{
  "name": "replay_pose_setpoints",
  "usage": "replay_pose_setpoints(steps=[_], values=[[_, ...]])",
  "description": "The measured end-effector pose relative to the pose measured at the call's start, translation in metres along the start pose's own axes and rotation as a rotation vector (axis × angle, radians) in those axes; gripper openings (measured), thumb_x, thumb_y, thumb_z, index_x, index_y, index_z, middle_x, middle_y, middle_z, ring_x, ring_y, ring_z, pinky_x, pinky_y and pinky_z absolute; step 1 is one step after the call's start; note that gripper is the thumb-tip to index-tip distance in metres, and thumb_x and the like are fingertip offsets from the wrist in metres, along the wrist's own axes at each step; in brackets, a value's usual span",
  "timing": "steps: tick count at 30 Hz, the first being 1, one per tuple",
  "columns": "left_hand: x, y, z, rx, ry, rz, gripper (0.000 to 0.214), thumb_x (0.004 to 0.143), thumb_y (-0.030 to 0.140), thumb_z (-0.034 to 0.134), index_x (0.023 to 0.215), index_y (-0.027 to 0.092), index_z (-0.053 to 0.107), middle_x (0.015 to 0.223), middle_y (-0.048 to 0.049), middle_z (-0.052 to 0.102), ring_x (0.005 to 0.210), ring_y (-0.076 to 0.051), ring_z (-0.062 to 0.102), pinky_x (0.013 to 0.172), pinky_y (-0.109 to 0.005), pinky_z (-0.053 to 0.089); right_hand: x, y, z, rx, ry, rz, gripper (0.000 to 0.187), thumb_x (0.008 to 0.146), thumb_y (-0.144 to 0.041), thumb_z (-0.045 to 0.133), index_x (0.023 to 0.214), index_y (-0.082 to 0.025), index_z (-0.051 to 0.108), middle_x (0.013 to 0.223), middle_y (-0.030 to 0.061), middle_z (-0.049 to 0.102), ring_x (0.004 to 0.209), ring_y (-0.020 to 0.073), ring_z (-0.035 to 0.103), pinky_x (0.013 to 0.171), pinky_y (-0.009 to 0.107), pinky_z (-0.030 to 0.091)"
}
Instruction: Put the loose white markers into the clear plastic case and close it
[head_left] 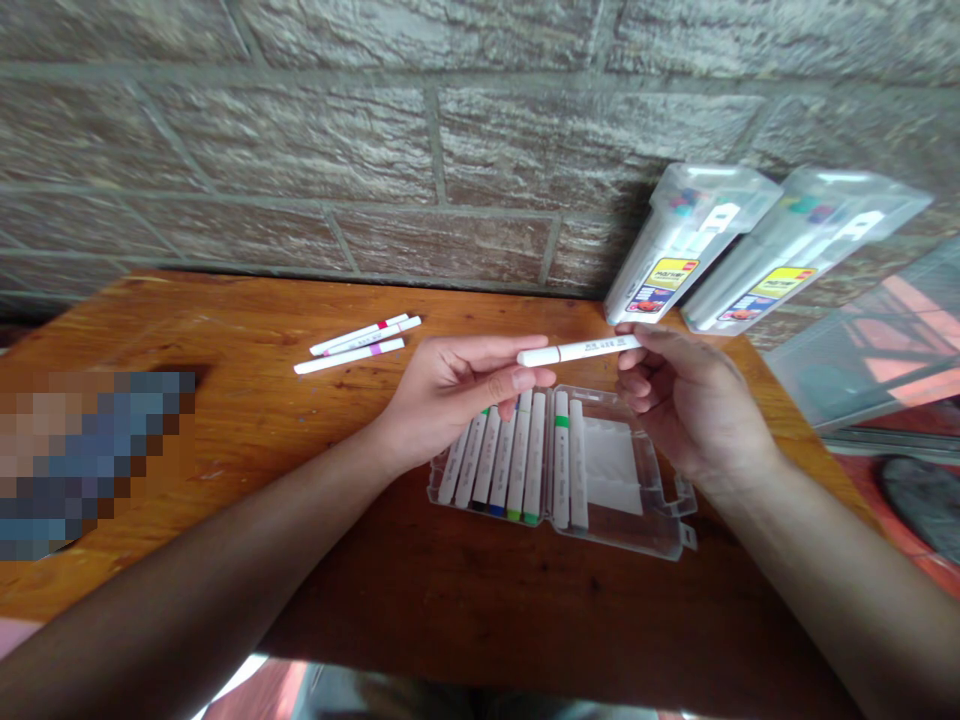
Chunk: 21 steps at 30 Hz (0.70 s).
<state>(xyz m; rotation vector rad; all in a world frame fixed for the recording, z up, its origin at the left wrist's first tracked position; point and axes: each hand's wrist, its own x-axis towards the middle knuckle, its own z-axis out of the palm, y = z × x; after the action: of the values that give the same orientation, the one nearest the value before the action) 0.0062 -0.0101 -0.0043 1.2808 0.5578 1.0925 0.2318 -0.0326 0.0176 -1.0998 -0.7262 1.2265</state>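
Observation:
A white marker pen (581, 350) is held level above the table between both hands. My left hand (457, 390) pinches its capped left end with thumb and fingers. My right hand (686, 400) grips its right end with curled fingers. Below the hands lies an open clear plastic marker case (660, 520) with several white markers lined up in its left part. Three loose white markers (360, 345) lie on the wooden table (225, 330) further back to the left.
Two closed clear marker boxes (686, 240) (795, 250) lean against the stone wall at the back right. A transparent lid or sheet (877, 350) rests beyond the table's right edge. A blurred patch (90, 460) covers the table's left side.

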Motion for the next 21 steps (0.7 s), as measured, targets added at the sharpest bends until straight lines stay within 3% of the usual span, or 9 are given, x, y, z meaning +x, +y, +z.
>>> replay_pose_setpoints(steps=[7,21], values=[[-0.0007,-0.0017,-0.0017,-0.036,0.019,-0.059,0.034,0.086,0.038,0.087,0.116,0.023,0.085,0.099,-0.0108,0.085,0.058,-0.009,0.062,0.058,-0.024,0.052,-0.0003,0.0009,-0.0006,-0.014,0.001,-0.021,0.008,0.078,-0.021,0.077,0.084,-0.016,0.077,0.065,-0.0018,0.065,0.045,0.0060,0.045,0.037,0.019,0.033],[0.0002,0.0004,-0.0017,-0.124,0.051,-0.129,0.026,0.087,0.038,0.086,0.107,0.022,0.087,0.094,-0.0106,0.085,0.058,-0.010,0.062,0.060,-0.024,0.051,-0.0055,0.0008,0.0020,-0.102,0.014,-0.201,0.009,0.085,-0.027,0.079,0.084,-0.018,0.079,0.066,0.0015,0.065,0.046,0.0086,0.046,0.039,0.023,0.033]])
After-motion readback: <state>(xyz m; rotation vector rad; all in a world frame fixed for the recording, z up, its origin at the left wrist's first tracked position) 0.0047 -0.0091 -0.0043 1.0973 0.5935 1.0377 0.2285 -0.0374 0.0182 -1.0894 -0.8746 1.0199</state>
